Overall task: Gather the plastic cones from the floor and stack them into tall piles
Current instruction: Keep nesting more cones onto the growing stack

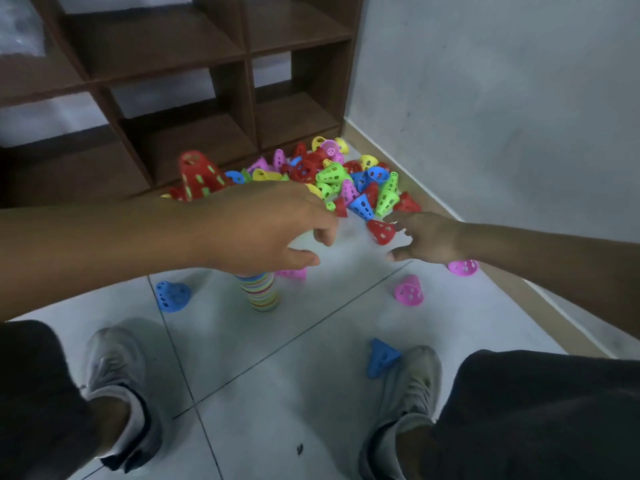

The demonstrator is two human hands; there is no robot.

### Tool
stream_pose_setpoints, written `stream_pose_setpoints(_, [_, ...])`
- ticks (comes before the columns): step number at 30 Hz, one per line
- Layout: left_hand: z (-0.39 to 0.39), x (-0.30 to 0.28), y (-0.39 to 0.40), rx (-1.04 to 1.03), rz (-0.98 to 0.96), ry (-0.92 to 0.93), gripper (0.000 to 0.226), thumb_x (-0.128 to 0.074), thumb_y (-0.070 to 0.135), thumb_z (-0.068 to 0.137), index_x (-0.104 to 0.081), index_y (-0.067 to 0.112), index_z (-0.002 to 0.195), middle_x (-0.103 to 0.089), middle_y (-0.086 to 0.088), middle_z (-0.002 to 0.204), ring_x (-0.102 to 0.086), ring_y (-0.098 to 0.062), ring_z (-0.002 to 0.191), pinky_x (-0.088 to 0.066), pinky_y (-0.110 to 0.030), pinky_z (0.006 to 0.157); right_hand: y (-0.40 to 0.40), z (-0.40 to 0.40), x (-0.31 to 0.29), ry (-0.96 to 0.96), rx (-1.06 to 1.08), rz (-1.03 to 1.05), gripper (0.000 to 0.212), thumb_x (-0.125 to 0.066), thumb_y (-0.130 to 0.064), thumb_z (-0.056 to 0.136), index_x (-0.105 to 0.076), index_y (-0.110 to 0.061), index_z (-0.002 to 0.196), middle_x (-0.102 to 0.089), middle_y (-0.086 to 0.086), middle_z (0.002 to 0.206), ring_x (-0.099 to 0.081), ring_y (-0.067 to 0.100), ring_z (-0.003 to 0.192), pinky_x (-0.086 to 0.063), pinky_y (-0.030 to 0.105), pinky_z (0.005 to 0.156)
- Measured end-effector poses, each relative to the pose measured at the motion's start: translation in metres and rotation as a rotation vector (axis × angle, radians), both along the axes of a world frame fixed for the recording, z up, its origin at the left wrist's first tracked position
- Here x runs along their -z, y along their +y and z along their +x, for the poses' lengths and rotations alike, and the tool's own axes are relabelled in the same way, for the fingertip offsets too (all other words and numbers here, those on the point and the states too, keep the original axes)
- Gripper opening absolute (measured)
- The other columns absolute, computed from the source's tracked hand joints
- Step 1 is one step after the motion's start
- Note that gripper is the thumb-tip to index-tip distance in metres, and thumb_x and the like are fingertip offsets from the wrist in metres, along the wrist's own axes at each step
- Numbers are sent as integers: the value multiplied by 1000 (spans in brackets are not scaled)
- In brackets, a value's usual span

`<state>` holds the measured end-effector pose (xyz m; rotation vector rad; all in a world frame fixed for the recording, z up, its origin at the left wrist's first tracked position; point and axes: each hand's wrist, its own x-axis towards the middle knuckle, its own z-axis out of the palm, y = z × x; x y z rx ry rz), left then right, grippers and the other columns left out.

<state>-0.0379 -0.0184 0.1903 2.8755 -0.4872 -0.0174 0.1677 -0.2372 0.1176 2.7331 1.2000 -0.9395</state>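
1. A tall multicoloured stack of nested plastic cones [260, 293] stood upright on the pale tiled floor [311, 375], its long axis vertical, near the middle of the scene between the person's two grey shoes and the far heap.
2. The left hand [263, 230] hovered directly over the top of that stack, hiding its tip; its fingers [323, 235] were loosely curled and its thumb pointed right, and they grasped nothing that could be seen.
3. The right hand [427, 239] reached leftward, fingers spread and released, their tips just beside a perforated red plastic cone [381, 231] that lay on its side with its wide mouth turned to the near right and its narrow end to the far left.
4. Whether those fingertips actually touched the red cone could not be told.
5. A loose heap of red, green, blue, yellow and pink perforated cones [339, 178] lay far off in the corner, against a dark brown wooden shelf unit [194, 81] and the grey wall [502, 98], pointing every way.
6. A larger red stack of cones [199, 176] leaned at the left of the heap, tip up and tilted left.
7. Stray cones lay apart on the floor: a blue one [172, 296] at the left, a blue one [381, 357] beside the right shoe [410, 386], and two pink ones [409, 291] [463, 267] at the right.
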Motion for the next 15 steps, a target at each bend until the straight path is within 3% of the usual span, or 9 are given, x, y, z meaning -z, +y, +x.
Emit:
stream_pose_setpoints(3, [17, 35, -21, -33, -35, 55, 17, -68, 42, 91, -61, 37, 105, -52, 26, 91, -49, -1, 96, -48, -33, 88, -15, 14, 30, -3, 19, -74, 81, -64, -46, 95, -22, -18, 158, -41, 9, 155, -45, 28, 136, -38, 32, 107])
stream_pose_setpoints(8, [51, 115, -54, -127, -163, 191, 23, -72, 38, 88, -65, 28, 108, -63, 17, 101, -57, -7, 95, -48, -36, 89, -37, 45, 83, 5, 119, -114, 73, -59, -51, 97, -30, -20, 155, -45, 11, 151, -48, 29, 131, -42, 38, 107])
stream_pose_setpoints(12, [78, 183, -81, -209, -256, 324, 30, -74, 38, 88, -65, 25, 114, -62, 14, 106, -57, -8, 97, -41, -22, 84, -62, 70, 127, -35, 258, -81, 70, -45, -65, 97, -35, -23, 153, -47, 11, 147, -46, 31, 135, -35, 40, 109])
stream_pose_setpoints(15, [95, 232, -98, -254, -306, 487, 40, -76, 41, 87, -63, 25, 121, -64, 6, 117, -55, -9, 92, -45, -25, 83, -82, 84, 159, -32, 395, -65, 73, -44, -65, 97, -30, -21, 155, -47, 14, 144, -43, 34, 137, -37, 36, 98])
